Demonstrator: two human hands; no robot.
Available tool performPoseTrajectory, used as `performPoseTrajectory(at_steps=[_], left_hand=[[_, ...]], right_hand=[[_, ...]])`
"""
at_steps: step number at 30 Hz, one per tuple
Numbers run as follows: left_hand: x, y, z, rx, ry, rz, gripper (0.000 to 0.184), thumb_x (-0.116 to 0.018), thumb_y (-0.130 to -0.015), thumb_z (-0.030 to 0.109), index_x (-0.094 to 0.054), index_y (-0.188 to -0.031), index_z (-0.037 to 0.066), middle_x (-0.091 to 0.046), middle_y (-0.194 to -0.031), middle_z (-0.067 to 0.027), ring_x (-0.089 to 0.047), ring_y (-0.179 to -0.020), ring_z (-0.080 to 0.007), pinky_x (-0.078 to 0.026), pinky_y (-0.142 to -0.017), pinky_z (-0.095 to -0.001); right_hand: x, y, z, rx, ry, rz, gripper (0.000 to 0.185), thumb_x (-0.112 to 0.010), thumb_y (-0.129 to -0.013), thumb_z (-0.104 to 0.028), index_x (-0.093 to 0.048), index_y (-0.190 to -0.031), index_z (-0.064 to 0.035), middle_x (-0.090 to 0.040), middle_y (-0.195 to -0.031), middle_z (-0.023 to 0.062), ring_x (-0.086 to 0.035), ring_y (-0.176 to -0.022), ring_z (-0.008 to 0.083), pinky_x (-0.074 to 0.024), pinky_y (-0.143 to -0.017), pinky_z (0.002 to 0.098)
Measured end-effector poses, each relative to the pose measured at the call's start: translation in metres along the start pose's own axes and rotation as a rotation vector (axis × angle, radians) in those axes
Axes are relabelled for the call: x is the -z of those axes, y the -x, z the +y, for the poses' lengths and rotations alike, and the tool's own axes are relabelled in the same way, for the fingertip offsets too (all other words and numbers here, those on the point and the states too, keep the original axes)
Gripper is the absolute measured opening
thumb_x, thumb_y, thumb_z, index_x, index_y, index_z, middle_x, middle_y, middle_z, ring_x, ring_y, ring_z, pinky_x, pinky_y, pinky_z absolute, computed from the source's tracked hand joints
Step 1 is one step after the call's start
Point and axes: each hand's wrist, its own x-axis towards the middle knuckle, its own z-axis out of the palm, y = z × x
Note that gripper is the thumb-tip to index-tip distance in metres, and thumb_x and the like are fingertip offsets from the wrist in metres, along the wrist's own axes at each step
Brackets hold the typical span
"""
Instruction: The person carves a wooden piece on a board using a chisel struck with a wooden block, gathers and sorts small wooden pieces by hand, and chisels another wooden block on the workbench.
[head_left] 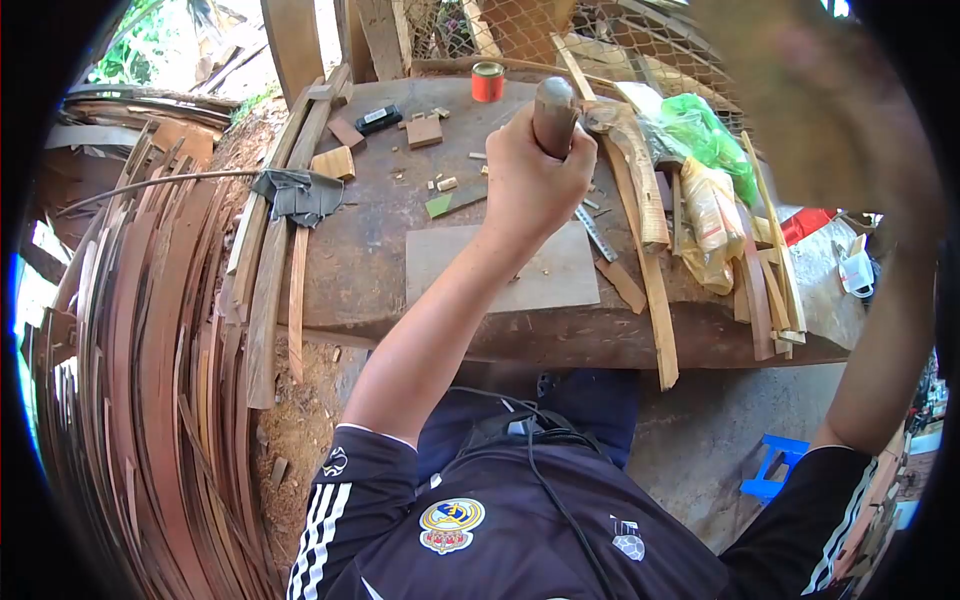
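My left hand [538,175] is closed in a fist around the upright brown handle of a chisel [556,115], whose worn, rounded end points up at me. Its blade is hidden below the fist. Raised high at the right edge, my right hand [880,140] is smeared by motion, along with the large tan wooden block [775,110] it appears to grip. Beneath my left forearm lies a flat pale board [450,265] on the workbench [350,270]. A metal ruler [596,235] rests partly on that board, with a small green-marked strip [455,200] nearby.
Wood strips [650,290], a green plastic bag [705,135] and a yellowish bag [712,220] lie on the bench's right side. A red tin [488,84] stands at the back. Stacked planks [170,330] fill the left. A blue stool [775,470] is on the floor.
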Motion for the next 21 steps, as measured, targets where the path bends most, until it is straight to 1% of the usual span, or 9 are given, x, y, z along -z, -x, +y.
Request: performPoseTrajectory(at_steps=[2,4,8,9,11,13,15,19,21], left_hand=[[-0.001,0.002,-0.001,-0.007,0.004,0.005,0.028,-0.069,-0.091,0.003,-0.047,-0.075,0.007,-0.047,-0.067,0.006,-0.044,-0.062,-0.0034,-0.038,-0.054,-0.025],[0.0,0.005,-0.003,-0.003,0.008,-0.004,0.028,-0.069,-0.09,0.002,-0.047,-0.075,0.008,-0.048,-0.067,0.0056,-0.044,-0.062,-0.0036,-0.038,-0.055,-0.0252],[-0.002,0.008,0.007,-0.002,-0.055,-0.003,0.028,-0.069,-0.088,0.0,-0.046,-0.074,0.008,-0.05,-0.067,0.0039,-0.046,-0.062,-0.0042,-0.04,-0.056,-0.0257],[0.001,0.009,0.008,0.02,-0.053,-0.013,0.027,-0.069,-0.087,0.001,-0.046,-0.074,0.007,-0.051,-0.067,0.0034,-0.046,-0.063,-0.0045,-0.041,-0.057,-0.0261],[0.008,0.005,0.003,0.06,-0.04,-0.017,0.025,-0.069,-0.086,0.001,-0.047,-0.074,0.006,-0.053,-0.067,0.0025,-0.048,-0.063,-0.0053,-0.042,-0.058,-0.0267],[0.005,0.004,-0.001,0.039,-0.01,0.007,0.019,-0.069,-0.085,0.002,-0.052,-0.077,0.003,-0.057,-0.066,-0.0002,-0.052,-0.063,-0.0064,-0.045,-0.06,-0.0273],[0.003,0.006,0.003,0.0,-0.066,0.004,0.017,-0.07,-0.084,0.003,-0.054,-0.078,0.002,-0.059,-0.066,-0.0017,-0.055,-0.063,-0.0069,-0.046,-0.061,-0.0274],[0.0,0.009,0.005,-0.041,-0.064,-0.027,0.015,-0.071,-0.084,0.004,-0.058,-0.079,0.001,-0.063,-0.064,-0.0048,-0.059,-0.061,-0.0082,-0.049,-0.06,-0.0286],[0.002,0.011,0.004,-0.011,-0.075,-0.032,0.014,-0.072,-0.084,0.005,-0.059,-0.079,0.001,-0.065,-0.065,-0.0056,-0.061,-0.06,-0.0097,-0.05,-0.06,-0.0294]], right_hand=[[0.01,-0.001,-0.008,0.082,-0.039,0.067,0.054,-0.071,-0.098,-0.027,-0.054,-0.143,-0.0019,-0.068,-0.128,0.0125,-0.067,-0.113,0.0186,-0.0547,-0.099,0.0378],[0.0,0.002,-0.007,0.085,-0.022,0.029,0.055,-0.072,-0.098,-0.026,-0.054,-0.144,-0.002,-0.067,-0.128,0.0117,-0.067,-0.114,0.0182,-0.0549,-0.099,0.0373],[-0.04,0.013,0.008,0.048,0.068,-0.255,0.057,-0.073,-0.097,-0.024,-0.053,-0.146,-0.0022,-0.066,-0.128,0.0101,-0.067,-0.115,0.0175,-0.0554,-0.099,0.0364],[-0.041,0.014,0.015,0.058,0.077,-0.272,0.058,-0.074,-0.097,-0.024,-0.053,-0.146,-0.0022,-0.066,-0.128,0.0097,-0.067,-0.115,0.0174,-0.0555,-0.099,0.0361],[-0.028,0.016,0.022,0.035,0.089,-0.203,0.059,-0.075,-0.096,-0.023,-0.053,-0.147,-0.0023,-0.065,-0.129,0.0089,-0.066,-0.115,0.017,-0.0558,-0.1,0.0357],[0.004,0.027,0.022,-0.199,0.03,-0.08,0.064,-0.077,-0.094,-0.02,-0.052,-0.151,-0.0084,-0.064,-0.134,0.0081,-0.066,-0.118,0.0186,-0.0545,-0.102,0.037],[0.015,0.022,0.015,-0.224,-0.034,0.006,0.061,-0.078,-0.094,-0.021,-0.052,-0.148,-0.0096,-0.065,-0.132,0.0101,-0.067,-0.115,0.022,-0.056,-0.099,0.0398],[0.041,-0.013,-0.021,0.193,-0.116,0.133,0.043,-0.072,-0.098,-0.026,-0.055,-0.13,-0.0023,-0.069,-0.114,0.02,-0.073,-0.098,0.0324,-0.0647,-0.081,0.0484],[0.006,0.003,-0.017,0.121,-0.078,-0.087,0.046,-0.073,-0.098,-0.026,-0.055,-0.134,-0.0048,-0.069,-0.117,0.0171,-0.071,-0.105,0.0299,-0.0601,-0.091,0.0471]])
